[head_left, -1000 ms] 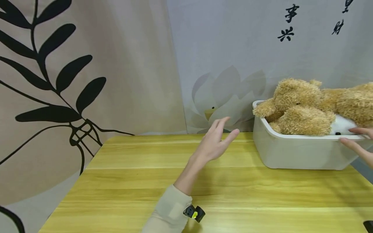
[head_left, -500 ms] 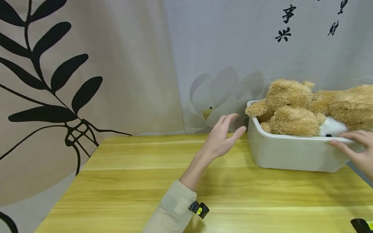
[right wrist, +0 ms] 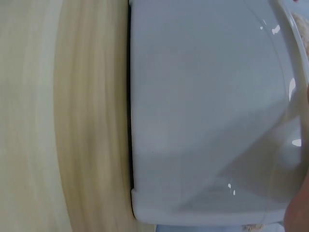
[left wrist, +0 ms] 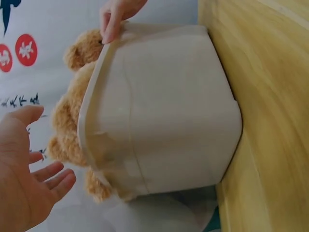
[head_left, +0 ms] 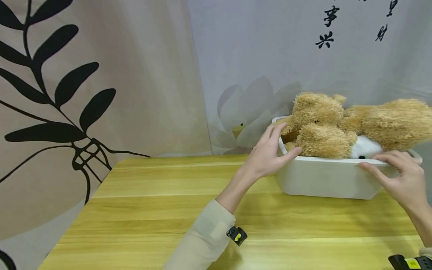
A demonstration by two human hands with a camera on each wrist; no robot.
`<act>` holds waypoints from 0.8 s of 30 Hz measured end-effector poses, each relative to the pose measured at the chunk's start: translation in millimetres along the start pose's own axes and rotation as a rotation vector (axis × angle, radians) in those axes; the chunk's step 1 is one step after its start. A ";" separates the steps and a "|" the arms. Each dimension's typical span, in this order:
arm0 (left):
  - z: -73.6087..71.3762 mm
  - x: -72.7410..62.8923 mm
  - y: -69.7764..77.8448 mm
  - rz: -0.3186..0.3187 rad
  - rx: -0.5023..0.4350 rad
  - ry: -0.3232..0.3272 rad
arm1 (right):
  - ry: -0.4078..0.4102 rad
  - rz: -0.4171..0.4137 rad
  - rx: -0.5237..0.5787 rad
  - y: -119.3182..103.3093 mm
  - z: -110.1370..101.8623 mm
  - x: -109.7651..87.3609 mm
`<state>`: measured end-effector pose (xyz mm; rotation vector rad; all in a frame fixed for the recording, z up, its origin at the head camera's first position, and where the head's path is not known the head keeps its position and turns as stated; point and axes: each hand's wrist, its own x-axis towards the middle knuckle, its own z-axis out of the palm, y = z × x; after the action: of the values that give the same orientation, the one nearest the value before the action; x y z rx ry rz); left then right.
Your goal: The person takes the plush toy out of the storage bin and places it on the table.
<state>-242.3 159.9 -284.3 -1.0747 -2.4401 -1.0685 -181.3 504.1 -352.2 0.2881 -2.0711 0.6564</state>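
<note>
Toward the right end of the tabletop (head_left: pixel 152 210), we have a white bin (head_left: pixel 330 182), its base flat on the wood and its long side facing us. Tan, curly plush toys (head_left: pixel 318 107) are heaped inside and rise above the rim, with a white piece (head_left: pixel 364 146) bearing a black dot low among them. Our right hand (head_left: pixel 401 176) pinches the front rim near the right corner, fingers over the edge and thumb outside, just beside that white piece. Our left hand (head_left: pixel 268 153) is near the bin's left end, its fingers apart and holding nothing; the left wrist view shows it clear of the wall. Our left arm wears a pale sleeve (head_left: pixel 202 236) with a small black device (head_left: pixel 233 233) at the cuff. Behind stands a cloth backdrop (head_left: pixel 158 75) printed with dark leaves (head_left: pixel 55 45).
</note>
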 end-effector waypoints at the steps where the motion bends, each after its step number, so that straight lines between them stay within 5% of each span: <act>1: 2.8 3.8 2.1 0.001 0.005 -0.012 | 0.008 -0.010 0.007 0.1 0.6 0.1; 16: 47.9 44.4 22.0 0.006 0.124 -0.056 | 0.094 -0.107 0.178 14.6 8.7 -0.3; 24: 63.0 56.8 24.1 -0.051 0.200 -0.109 | 0.120 -0.122 0.202 10.1 10.7 2.1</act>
<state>-261.1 246.1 -287.0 -1.0353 -2.6068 -0.7775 -194.5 506.6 -358.6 0.4751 -1.8604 0.7899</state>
